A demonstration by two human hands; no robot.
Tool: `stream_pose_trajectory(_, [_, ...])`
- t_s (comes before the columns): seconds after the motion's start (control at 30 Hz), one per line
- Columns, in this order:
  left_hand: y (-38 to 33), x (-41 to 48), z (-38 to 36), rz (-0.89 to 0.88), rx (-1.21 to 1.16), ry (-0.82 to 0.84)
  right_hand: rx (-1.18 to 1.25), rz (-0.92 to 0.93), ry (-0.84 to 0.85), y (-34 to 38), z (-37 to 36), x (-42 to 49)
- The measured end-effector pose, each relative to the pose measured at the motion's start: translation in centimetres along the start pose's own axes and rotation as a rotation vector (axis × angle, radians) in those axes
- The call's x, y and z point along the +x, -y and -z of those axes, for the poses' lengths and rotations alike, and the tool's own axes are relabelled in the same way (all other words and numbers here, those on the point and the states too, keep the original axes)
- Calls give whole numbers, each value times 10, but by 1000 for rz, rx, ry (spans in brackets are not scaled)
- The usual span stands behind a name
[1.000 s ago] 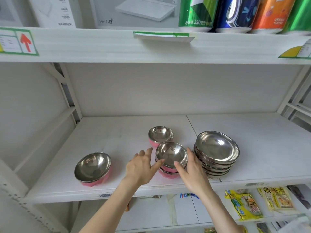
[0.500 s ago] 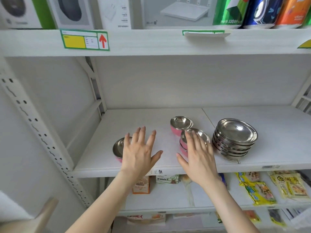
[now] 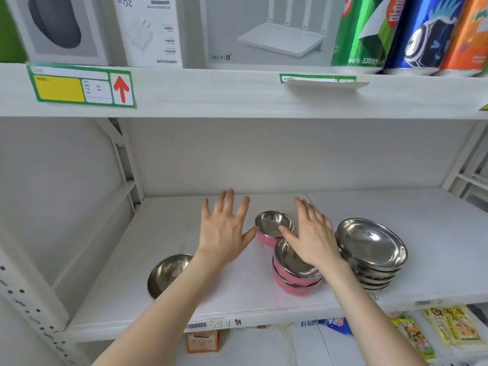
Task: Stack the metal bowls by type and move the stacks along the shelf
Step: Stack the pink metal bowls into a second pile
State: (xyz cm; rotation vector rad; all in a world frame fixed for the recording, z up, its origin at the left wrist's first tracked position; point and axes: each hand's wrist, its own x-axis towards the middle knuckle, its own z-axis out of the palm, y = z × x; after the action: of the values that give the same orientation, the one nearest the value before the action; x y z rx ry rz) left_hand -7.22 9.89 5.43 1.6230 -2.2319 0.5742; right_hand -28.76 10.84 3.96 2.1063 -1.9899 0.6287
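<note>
**Middle shelf: metal bowls, four lots**

Single pink-sided bowl (image 3: 274,225), upright, towards the back of the white shelf (image 3: 422,220). The left hand (image 3: 224,228) and right hand (image 3: 314,233) flank it, fingers straight and spread, holding nothing. Both thumbs are at its rim; whether they touch it cannot be told.

The pink-sided stack (image 3: 295,273) is just in front, partly under the right palm. The plain steel stack (image 3: 369,249) is just beside it to the right.

A lone bowl (image 3: 166,273) is well apart at left, partly hidden by the left forearm.

On the shelf above are drink cans (image 3: 396,33) and a router box (image 3: 269,30).
</note>
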Motion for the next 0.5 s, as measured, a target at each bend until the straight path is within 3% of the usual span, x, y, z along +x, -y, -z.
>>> stream_pose_trajectory(0.23, [-15, 73, -71, 45, 9, 183, 148, -65, 183, -48, -45, 76])
stream_pose_trajectory(0.33, [-21, 87, -102, 66, -21, 268, 236, -129, 340, -58, -71, 98])
stream_pose_trajectory(0.5, [-28, 92, -144, 145, -207, 472, 355, -206, 558, -67, -108, 119])
